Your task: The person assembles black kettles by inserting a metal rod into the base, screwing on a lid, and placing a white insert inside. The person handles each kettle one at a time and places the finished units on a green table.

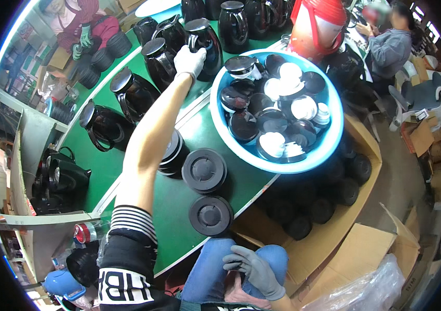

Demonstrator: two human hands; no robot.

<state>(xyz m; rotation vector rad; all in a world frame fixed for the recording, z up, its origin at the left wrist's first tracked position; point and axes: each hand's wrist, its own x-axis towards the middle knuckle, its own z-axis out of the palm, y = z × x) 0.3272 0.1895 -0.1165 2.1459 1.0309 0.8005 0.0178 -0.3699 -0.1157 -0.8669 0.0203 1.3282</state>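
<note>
My left hand (189,61), in a whitish glove, reaches far across the green table and is closed on the handle of a black vacuum jug (211,52). That jug stands upright among other black jugs; a second black jug (159,65) is just left of the hand. My right hand (256,270), in a grey glove, hovers over my knees with its fingers loosely bent and slightly apart, and nothing shows in it. Round black ribbed bases (205,170) sit in short stacks between my arm and the table's near edge.
A light-blue basin (329,150) full of black lids and white parts stands on the table's right. Behind it is a red-and-white jug (316,31). A cardboard box (366,137) of black bases lies below. Two people work at the far left and far right.
</note>
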